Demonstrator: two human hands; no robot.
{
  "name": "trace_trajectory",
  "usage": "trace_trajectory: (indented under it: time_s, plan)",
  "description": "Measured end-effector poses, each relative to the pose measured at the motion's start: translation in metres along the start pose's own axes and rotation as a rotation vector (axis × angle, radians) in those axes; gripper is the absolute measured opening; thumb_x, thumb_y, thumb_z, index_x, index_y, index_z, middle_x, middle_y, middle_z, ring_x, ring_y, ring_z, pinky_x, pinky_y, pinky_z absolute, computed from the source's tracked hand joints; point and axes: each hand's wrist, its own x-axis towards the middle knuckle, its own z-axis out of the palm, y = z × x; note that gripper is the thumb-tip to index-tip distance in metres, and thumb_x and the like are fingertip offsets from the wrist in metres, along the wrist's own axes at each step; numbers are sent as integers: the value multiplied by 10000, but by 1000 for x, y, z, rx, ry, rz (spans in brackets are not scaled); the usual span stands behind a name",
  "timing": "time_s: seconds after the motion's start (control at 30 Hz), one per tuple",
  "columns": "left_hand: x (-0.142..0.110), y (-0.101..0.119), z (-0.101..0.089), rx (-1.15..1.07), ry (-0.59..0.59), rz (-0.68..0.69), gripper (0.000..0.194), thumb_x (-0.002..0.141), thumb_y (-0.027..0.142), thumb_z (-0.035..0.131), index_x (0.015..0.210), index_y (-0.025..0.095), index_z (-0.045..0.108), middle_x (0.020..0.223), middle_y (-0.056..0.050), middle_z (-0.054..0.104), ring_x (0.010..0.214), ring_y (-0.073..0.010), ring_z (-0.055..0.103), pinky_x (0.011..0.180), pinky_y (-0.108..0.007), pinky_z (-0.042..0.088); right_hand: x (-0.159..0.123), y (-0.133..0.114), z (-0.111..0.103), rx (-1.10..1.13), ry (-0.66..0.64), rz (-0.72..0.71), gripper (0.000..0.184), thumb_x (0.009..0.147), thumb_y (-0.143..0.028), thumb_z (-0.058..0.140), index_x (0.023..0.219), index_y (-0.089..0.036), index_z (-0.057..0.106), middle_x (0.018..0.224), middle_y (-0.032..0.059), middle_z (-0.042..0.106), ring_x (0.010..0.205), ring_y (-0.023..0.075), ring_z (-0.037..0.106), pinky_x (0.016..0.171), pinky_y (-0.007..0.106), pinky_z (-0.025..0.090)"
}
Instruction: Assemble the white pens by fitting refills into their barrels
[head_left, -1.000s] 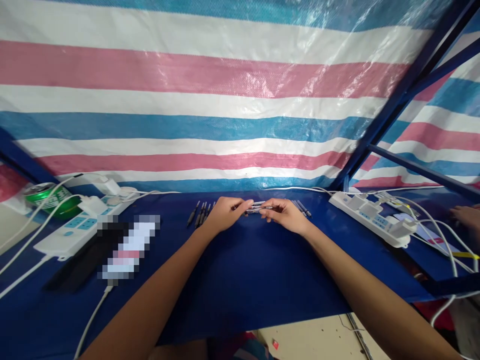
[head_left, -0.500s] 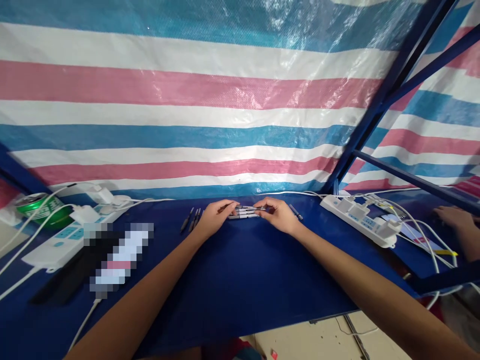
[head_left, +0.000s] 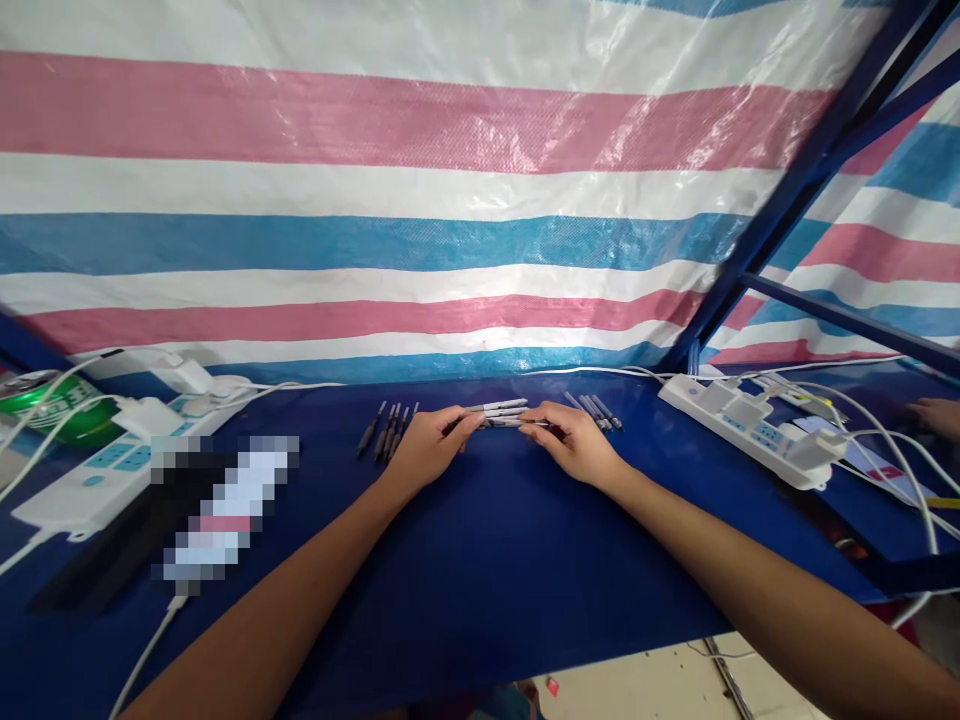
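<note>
Several white-and-dark pens (head_left: 501, 406) lie side by side in a small row on the blue table (head_left: 480, 560). My left hand (head_left: 433, 440) is closed in a pinch at the left end of a pen on the near side of this row. At its right end, my right hand (head_left: 574, 438) is also closed, with thumb and forefinger together on the pen. The fingers hide much of it. Left of my left hand lie several dark pen parts (head_left: 386, 432) with thin light tips. Several grey slim pen parts (head_left: 596, 410) lie just beyond my right hand.
At the left are a white power strip (head_left: 64, 505) with plugs, a green can (head_left: 79, 415) and a blurred-out phone (head_left: 232, 510) on a cable. Another power strip (head_left: 742, 435) lies right, beside a blue metal frame (head_left: 750, 235). Another person's hand (head_left: 937, 415) shows far right.
The view has shifted slightly. Both hands have come a little nearer, from over the pen row to its near side. More of the pen parts on both sides now show.
</note>
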Motion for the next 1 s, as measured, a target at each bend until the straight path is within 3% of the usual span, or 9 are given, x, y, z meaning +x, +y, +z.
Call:
trace_trajectory:
  time_s: [0.1, 0.27, 0.37, 0.57, 0.77, 0.9, 1.0]
  plan:
    - [-1, -2, 3, -27, -30, -8, 478, 1072, 577, 533, 937, 202, 797, 609, 32, 641, 552, -128, 553, 579, -262, 387, -3, 1, -1, 20, 45, -37, 236, 1050, -383, 680, 1235, -268, 770, 1009, 67, 765, 804, 205, 698, 716, 339, 546]
    - [-3, -7, 6, -107, -47, -37, 603, 1088, 599, 481, 734, 177, 727, 519, 21, 597, 498, -122, 548, 564, -262, 399, -2, -2, -4, 62, 54, -114, 195, 1026, -314, 714, 1203, -282, 790, 1135, 85, 778, 978, 235, 744, 823, 375, 601]
    - [-2, -8, 6, -115, -26, -25, 544, 1075, 588, 526, 809, 186, 779, 610, 4, 686, 551, -131, 584, 573, -263, 421, -2, -5, -5, 35, 55, -108, 213, 1024, -333, 718, 1217, -283, 792, 1127, 87, 784, 943, 230, 746, 784, 366, 603]
    - [0, -8, 8, -141, 58, 101, 276, 929, 478, 797, 1092, 263, 851, 1033, -23, 834, 840, -190, 737, 744, -287, 555, -5, -4, -3, 137, 47, 148, 281, 1008, -493, 720, 1138, -256, 793, 942, 58, 782, 742, 203, 714, 677, 338, 581]
    - [-1, -8, 12, -116, 92, 237, 211, 905, 414, 835, 1046, 257, 854, 1044, -39, 836, 871, -200, 758, 780, -312, 585, -3, -4, -1, 330, -80, 390, 440, 1003, -633, 666, 885, -213, 714, 664, -9, 673, 483, 125, 557, 505, 276, 456]
    - [-2, -5, 11, -93, 75, 149, 449, 894, 491, 837, 1276, 259, 788, 1097, -44, 837, 876, -210, 760, 778, -307, 591, -1, -6, -1, 388, -46, 370, 443, 1004, -618, 678, 856, -202, 708, 711, 4, 704, 540, 116, 591, 554, 266, 471]
    - [-2, -4, 9, -96, 24, 41, 417, 1015, 545, 671, 1279, 246, 794, 1028, -38, 841, 831, -201, 746, 771, -298, 584, -1, -7, 0, 410, -9, 350, 402, 979, -604, 721, 964, -203, 748, 786, 24, 748, 581, 127, 610, 544, 267, 473]
